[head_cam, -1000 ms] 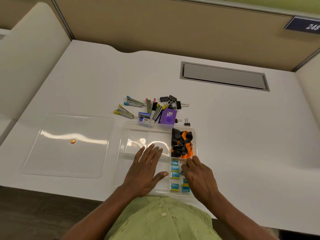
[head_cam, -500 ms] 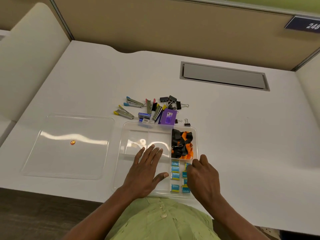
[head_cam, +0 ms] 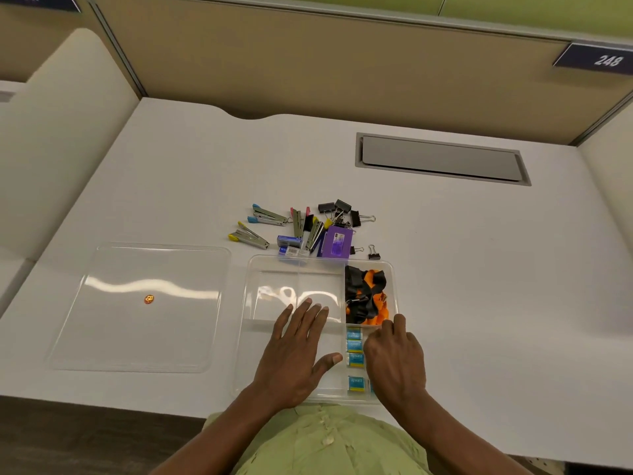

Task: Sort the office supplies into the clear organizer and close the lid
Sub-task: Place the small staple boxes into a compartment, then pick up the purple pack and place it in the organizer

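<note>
The clear organizer (head_cam: 249,303) sits at the desk's near edge. Its far right compartment holds black and orange lanyards (head_cam: 366,296), and the near right one holds several blue erasers (head_cam: 354,346). My left hand (head_cam: 294,354) lies flat with fingers spread over the bare left compartments. My right hand (head_cam: 397,361) hangs over the eraser compartment with fingers curled down, and its fingertips are hidden. The lid (head_cam: 137,337) lies flat to the left. Beyond the organizer lie staplers (head_cam: 267,216), binder clips (head_cam: 342,207), a purple box (head_cam: 337,241) and blue staple boxes (head_cam: 289,241).
A small orange sticker (head_cam: 148,298) marks the lid. A grey cable hatch (head_cam: 442,159) is set into the desk at the far right. Beige partition walls (head_cam: 308,63) close the back and left sides. My green shirt fills the bottom edge.
My right hand has shifted right and slightly away from me over the erasers, covering the right-hand column of them. My left hand has stayed flat on the organizer.
</note>
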Demonstrator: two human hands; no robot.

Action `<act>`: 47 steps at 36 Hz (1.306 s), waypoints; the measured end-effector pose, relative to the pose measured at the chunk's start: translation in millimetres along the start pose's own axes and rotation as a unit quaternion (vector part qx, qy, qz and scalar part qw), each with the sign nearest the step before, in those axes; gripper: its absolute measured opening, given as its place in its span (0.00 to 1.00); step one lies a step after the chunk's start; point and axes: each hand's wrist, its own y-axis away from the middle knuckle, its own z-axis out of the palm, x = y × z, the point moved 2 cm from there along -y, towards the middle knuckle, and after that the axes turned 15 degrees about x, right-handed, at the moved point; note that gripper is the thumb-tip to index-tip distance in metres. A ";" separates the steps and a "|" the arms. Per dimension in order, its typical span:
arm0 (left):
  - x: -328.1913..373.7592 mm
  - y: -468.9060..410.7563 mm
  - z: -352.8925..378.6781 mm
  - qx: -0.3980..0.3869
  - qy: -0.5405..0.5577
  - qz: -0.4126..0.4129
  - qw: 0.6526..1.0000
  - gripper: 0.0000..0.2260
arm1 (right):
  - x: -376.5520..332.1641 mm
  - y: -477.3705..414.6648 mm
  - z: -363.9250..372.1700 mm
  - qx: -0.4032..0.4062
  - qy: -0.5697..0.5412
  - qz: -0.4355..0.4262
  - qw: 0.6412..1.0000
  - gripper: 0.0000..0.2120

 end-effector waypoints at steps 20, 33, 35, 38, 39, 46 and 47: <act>-3.2 -5.4 -3.4 -0.064 -0.003 0.005 0.998 0.38 | 13.0 12.2 2.6 0.057 -0.012 -0.102 0.993 0.31; -4.2 -23.5 -35.0 -0.004 -0.036 0.059 0.998 0.29 | 6.4 -25.5 -46.5 0.275 -0.178 -0.005 0.945 0.08; -3.8 -35.8 -49.5 0.042 0.001 0.054 0.998 0.23 | 3.0 -51.1 -48.5 0.263 -0.204 0.046 0.942 0.07; -8.6 -67.6 -74.5 0.060 0.071 -0.005 0.996 0.18 | -0.6 -97.2 -43.2 0.211 -0.248 0.133 0.936 0.10; -12.1 -79.9 -79.8 0.072 0.088 -0.029 0.993 0.16 | -1.0 -112.8 -40.9 0.192 -0.259 0.153 0.934 0.13; -32.7 -161.2 -81.7 0.072 0.218 -0.227 0.946 0.06 | 5.4 -193.7 -23.2 0.038 -0.312 0.255 0.914 0.21; -31.9 -169.9 -80.4 0.064 0.221 -0.232 0.945 0.06 | 7.2 -201.6 -16.4 0.008 -0.310 0.269 0.912 0.22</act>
